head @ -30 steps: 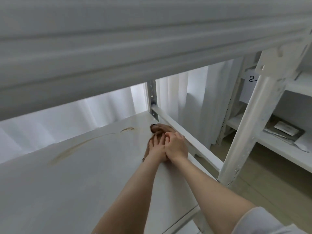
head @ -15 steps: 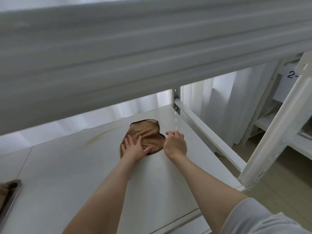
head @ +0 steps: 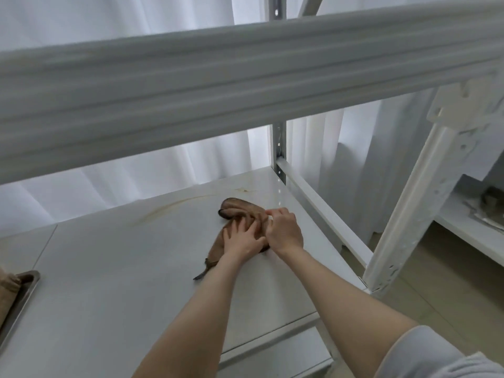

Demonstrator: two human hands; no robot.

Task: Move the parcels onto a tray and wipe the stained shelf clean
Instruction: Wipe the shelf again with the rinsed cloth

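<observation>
The left hand (head: 242, 240) presses flat, fingers spread, on the brown cloth (head: 240, 207) for scrubbing weight. The right hand (head: 285, 231), fingers curled, apparently pinches the cloth's edge to steer it. The shelf (head: 122, 268) stain (head: 169, 210) arcs beyond and left of both hands.

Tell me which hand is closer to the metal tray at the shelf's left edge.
Left. The left hand rests on the brown cloth, on the side toward the tray; the right hand grips the cloth beside it, farther away.

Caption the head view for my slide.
Left hand flat on, right hand gripping, a brown cloth on the white shelf, short of a curved stain; tray at left.
</observation>
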